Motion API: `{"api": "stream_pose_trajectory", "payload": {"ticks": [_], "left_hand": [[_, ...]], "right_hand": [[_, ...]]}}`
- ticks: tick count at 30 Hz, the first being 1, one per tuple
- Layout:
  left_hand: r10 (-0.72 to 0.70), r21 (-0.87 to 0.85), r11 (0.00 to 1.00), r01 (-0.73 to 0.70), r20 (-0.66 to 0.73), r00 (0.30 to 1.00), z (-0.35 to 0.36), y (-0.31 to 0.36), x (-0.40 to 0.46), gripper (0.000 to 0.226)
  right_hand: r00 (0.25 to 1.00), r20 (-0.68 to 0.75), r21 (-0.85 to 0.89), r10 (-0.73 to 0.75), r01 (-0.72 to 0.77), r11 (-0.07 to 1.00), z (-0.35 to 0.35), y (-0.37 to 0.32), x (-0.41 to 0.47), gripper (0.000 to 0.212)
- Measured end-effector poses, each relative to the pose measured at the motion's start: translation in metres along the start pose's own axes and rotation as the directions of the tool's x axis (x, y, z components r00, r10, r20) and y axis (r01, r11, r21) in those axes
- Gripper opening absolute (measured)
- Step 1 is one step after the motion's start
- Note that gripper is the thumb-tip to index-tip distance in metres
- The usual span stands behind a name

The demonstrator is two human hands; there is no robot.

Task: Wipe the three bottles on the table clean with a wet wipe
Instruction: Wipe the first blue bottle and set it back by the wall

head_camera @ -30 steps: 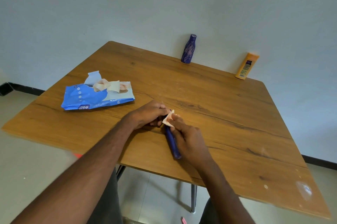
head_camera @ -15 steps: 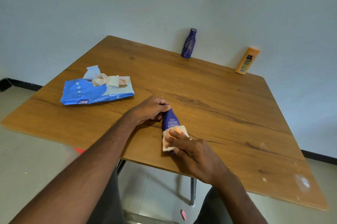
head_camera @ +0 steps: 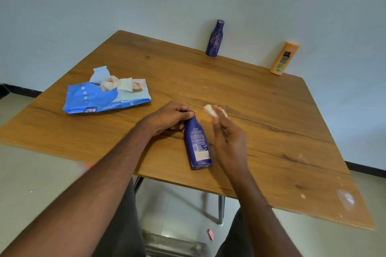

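Observation:
A dark blue bottle (head_camera: pixel 197 146) lies on its side on the wooden table (head_camera: pixel 261 114), base toward me. My left hand (head_camera: pixel 171 117) grips its cap end. My right hand (head_camera: pixel 228 137) hovers just right of the bottle, blurred, pinching a small crumpled wet wipe (head_camera: pixel 210 110) at its fingertips, off the bottle. A second dark blue bottle (head_camera: pixel 214 39) stands upright at the table's far edge by the wall. An orange bottle (head_camera: pixel 284 58) stands to its right, leaning toward the wall.
An open blue wet wipe pack (head_camera: pixel 104 94) lies at the left of the table, a wipe poking out of its flap. White smudges (head_camera: pixel 345 198) mark the near right corner. A small pink object (head_camera: pixel 210 234) lies on the floor under the table.
My right hand has lifted the wipe off the lying bottle and moved it up toward the cap end. The bottle's whole body now shows. My left hand stays on the cap end.

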State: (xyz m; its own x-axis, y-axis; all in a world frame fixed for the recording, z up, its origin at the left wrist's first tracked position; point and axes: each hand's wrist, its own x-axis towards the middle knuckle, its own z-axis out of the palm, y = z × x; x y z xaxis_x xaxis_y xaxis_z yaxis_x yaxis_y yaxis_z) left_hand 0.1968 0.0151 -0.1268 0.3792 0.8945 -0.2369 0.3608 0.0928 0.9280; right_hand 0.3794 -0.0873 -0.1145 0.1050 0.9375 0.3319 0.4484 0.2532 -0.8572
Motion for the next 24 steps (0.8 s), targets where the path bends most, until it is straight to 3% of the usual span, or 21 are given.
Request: {"api": "stream_pose_trajectory", "payload": {"ticks": [3, 6, 9, 12, 14, 16, 18, 20, 22, 24], "left_hand": [[-0.027, 0.001, 1.0, 0.027, -0.004, 1.0, 0.0, -0.001, 0.002, 0.022], [-0.047, 0.037, 0.998, 0.048, -0.019, 0.999, 0.002, 0.003, 0.003, 0.022], [-0.062, 0.059, 0.996, 0.064, -0.028, 0.998, 0.003, 0.004, 0.005, 0.022], [-0.056, 0.056, 0.997, 0.058, -0.027, 0.998, 0.004, 0.003, 0.004, 0.022], [-0.047, 0.061, 0.997, 0.049, -0.03, 0.998, 0.004, 0.003, 0.003, 0.023], [-0.038, 0.063, 0.997, 0.04, -0.032, 0.999, 0.004, 0.004, 0.003, 0.023], [-0.035, 0.069, 0.997, 0.037, -0.031, 0.999, 0.004, 0.005, 0.002, 0.022], [-0.027, 0.079, 0.996, 0.029, -0.031, 0.999, 0.004, 0.004, 0.001, 0.022], [-0.008, 0.096, 0.995, 0.011, -0.035, 0.999, 0.005, 0.003, 0.0, 0.026], [0.023, 0.152, 0.988, -0.014, -0.056, 0.998, 0.006, 0.003, 0.0, 0.034]], "right_hand": [[0.92, 0.392, -0.207, -0.014, 0.103, 0.973, 0.008, 0.009, -0.007, 0.039], [0.867, 0.495, -0.205, -0.06, 0.183, 0.962, -0.001, 0.01, -0.015, 0.039], [0.76, 0.627, -0.153, -0.169, 0.333, 0.93, -0.014, 0.007, -0.03, 0.036], [0.702, 0.682, -0.074, -0.203, 0.343, 0.937, -0.031, 0.007, -0.045, 0.032], [0.712, 0.677, -0.012, -0.187, 0.265, 0.964, -0.044, 0.009, -0.048, 0.03], [0.746, 0.656, 0.113, -0.112, 0.049, 0.992, -0.055, 0.013, -0.046, 0.028], [0.826, 0.564, 0.312, -0.004, -0.209, 0.927, -0.06, 0.016, -0.041, 0.033], [0.905, 0.388, 0.466, 0.174, -0.356, 0.81, -0.059, 0.017, -0.032, 0.041], [0.941, 0.175, 0.487, 0.291, -0.339, 0.805, -0.052, 0.015, -0.02, 0.033], [0.973, -0.019, 0.315, 0.231, -0.214, 0.925, -0.041, 0.009, -0.009, 0.026]]}}
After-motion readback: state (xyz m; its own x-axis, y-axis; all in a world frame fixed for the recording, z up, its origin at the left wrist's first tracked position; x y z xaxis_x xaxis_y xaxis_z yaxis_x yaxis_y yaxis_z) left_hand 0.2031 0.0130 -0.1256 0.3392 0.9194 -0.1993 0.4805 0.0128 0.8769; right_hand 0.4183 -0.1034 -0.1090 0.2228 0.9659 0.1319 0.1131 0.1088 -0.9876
